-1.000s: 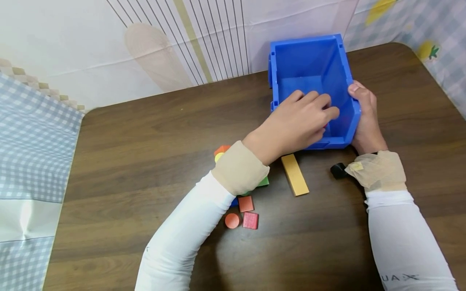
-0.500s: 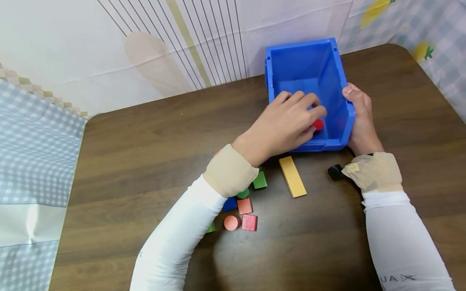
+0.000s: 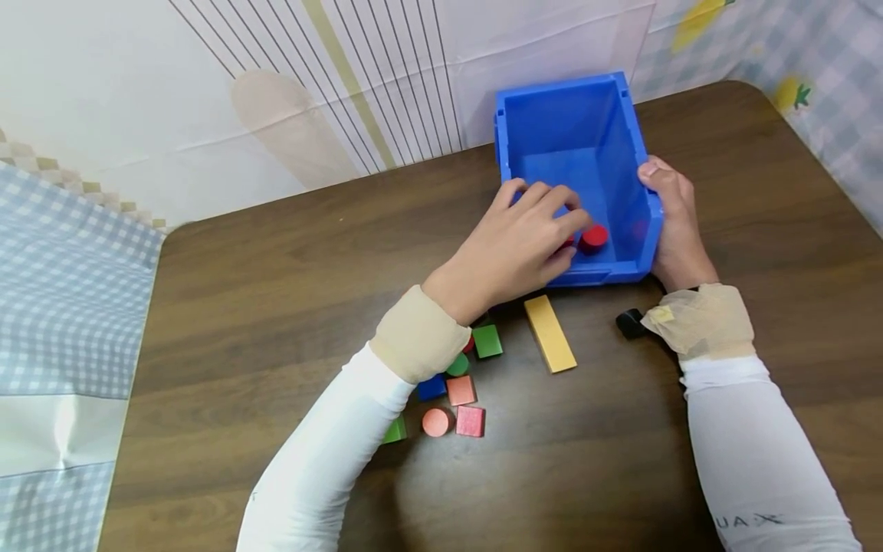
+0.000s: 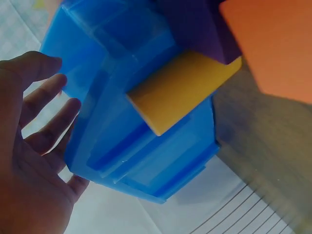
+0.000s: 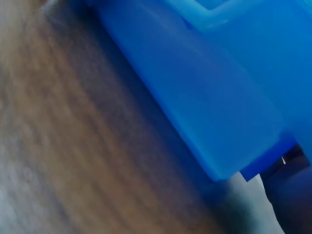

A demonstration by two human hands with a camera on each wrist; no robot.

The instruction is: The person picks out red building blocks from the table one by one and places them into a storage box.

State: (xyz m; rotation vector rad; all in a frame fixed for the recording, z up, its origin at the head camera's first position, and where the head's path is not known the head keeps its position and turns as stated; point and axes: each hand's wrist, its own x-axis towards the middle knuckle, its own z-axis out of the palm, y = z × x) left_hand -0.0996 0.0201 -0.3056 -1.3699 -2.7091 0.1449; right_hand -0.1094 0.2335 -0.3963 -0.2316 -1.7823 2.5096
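Observation:
My left hand (image 3: 520, 238) is over the near left part of a blue plastic bin (image 3: 562, 165), fingers loosely bent and holding nothing. Two red pieces show on the bin floor by its fingertips: a round red cylinder block (image 3: 594, 238) and a second one partly hidden by the fingers. In the left wrist view the left hand (image 4: 41, 136) has its fingers apart beside the bin's wall (image 4: 141, 161). My right hand (image 3: 676, 218) grips the bin's right wall, thumb over the rim. The right wrist view shows mostly the bin's blue outer side (image 5: 195, 87).
A long yellow block (image 3: 549, 333) lies in front of the bin. Left of it are a green square block (image 3: 487, 341), a blue block (image 3: 431, 387), a salmon round block (image 3: 436, 422) and a pink square block (image 3: 471, 422). The left forearm hides others. A patterned cloth (image 3: 310, 100) stands behind.
My left hand has drawn back leftward across the bin, uncovering the red cylinder block on its floor. The right hand keeps its grip; the whole head view has shifted slightly.

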